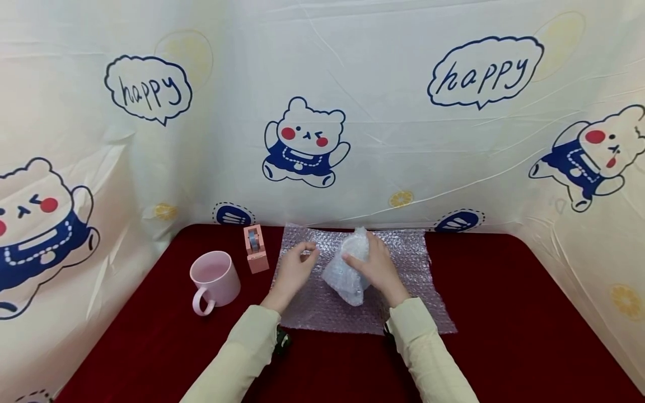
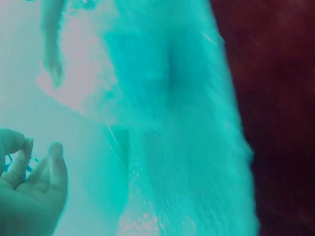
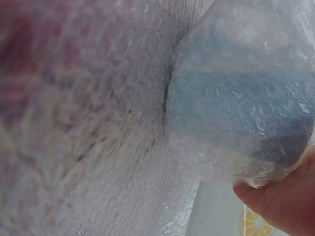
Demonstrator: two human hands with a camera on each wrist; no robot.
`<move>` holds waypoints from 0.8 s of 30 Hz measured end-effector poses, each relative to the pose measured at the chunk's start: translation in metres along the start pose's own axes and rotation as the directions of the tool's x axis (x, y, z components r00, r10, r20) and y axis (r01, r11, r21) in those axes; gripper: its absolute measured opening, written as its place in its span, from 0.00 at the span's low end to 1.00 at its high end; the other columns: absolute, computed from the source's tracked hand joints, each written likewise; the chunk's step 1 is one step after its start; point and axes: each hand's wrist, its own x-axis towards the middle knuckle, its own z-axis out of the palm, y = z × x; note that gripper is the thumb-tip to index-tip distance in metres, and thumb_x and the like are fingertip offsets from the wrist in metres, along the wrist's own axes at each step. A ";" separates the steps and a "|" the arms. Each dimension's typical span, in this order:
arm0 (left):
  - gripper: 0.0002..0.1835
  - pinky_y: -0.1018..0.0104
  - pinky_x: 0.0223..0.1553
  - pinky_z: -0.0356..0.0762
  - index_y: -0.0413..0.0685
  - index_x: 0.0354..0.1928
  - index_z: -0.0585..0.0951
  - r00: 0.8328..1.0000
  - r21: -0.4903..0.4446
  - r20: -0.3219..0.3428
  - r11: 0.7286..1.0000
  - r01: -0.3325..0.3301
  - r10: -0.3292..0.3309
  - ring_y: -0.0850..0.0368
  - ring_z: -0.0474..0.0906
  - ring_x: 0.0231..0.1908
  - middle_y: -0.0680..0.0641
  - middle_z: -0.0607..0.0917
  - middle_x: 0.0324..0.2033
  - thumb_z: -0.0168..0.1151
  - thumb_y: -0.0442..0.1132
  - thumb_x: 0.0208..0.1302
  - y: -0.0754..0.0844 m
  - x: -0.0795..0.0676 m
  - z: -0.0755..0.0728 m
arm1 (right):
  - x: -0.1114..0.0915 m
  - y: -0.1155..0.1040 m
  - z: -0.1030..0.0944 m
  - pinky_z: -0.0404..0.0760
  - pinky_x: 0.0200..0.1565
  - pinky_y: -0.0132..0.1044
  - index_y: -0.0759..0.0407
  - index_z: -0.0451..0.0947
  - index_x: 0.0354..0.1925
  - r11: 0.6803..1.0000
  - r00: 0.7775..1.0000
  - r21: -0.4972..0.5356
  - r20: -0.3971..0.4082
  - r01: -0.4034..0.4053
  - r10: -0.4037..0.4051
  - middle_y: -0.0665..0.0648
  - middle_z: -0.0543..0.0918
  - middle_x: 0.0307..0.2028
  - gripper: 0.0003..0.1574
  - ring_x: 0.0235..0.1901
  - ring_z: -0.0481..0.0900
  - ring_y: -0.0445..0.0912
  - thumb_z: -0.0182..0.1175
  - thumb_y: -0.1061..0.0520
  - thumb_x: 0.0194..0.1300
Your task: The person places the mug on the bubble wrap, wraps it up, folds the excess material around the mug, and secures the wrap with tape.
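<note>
In the head view a bundle in bubble wrap (image 1: pixel 347 274) stands over a flat sheet of bubble wrap (image 1: pixel 312 310). My right hand (image 1: pixel 378 266) grips the bundle from its right side, thumb toward me and fingers behind. Bluish and dark patches show through the wrapped bundle (image 3: pixel 231 98) in the right wrist view; the thing inside is hidden. Just left of the bundle, my left hand (image 1: pixel 294 271) hovers over the sheet, fingers loosely bent toward the thumb. Bent, apart from the bundle, the left hand (image 2: pixel 37 191) also shows in the blurred, green-tinted left wrist view.
A pink mug (image 1: pixel 224 282) stands at the left, its handle toward me. Behind it and to the right is a pink tape dispenser (image 1: pixel 258 260) with a blue roll. A dark red cloth (image 1: pixel 504 313) covers the table. Behind hangs a white printed curtain (image 1: pixel 383 145).
</note>
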 end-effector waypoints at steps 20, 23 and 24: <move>0.06 0.59 0.48 0.78 0.39 0.39 0.76 0.936 -0.182 0.231 0.956 -0.228 0.267 0.43 0.79 0.49 0.41 0.72 0.65 0.55 0.37 0.68 0.014 0.013 0.026 | 0.000 -0.007 -0.005 0.60 0.66 0.63 0.66 0.50 0.72 0.999 1.000 -0.054 0.012 0.004 -0.003 0.70 0.57 0.71 0.58 0.70 0.55 0.64 0.62 0.37 0.58; 0.06 0.56 0.51 0.78 0.38 0.38 0.75 0.919 -0.182 0.253 0.948 -0.263 0.303 0.41 0.77 0.53 0.38 0.71 0.65 0.54 0.36 0.69 0.014 0.015 0.025 | 0.000 -0.010 -0.007 0.61 0.65 0.61 0.68 0.53 0.71 0.990 1.000 -0.137 -0.011 0.021 -0.022 0.70 0.59 0.68 0.57 0.68 0.57 0.64 0.62 0.36 0.57; 0.06 0.54 0.51 0.78 0.38 0.39 0.75 0.914 -0.182 0.262 0.946 -0.268 0.310 0.41 0.76 0.54 0.38 0.71 0.65 0.53 0.36 0.69 0.014 0.016 0.025 | -0.001 -0.012 -0.008 0.62 0.64 0.60 0.68 0.54 0.71 0.986 0.999 -0.164 -0.018 0.024 -0.027 0.70 0.60 0.67 0.58 0.66 0.58 0.63 0.62 0.35 0.56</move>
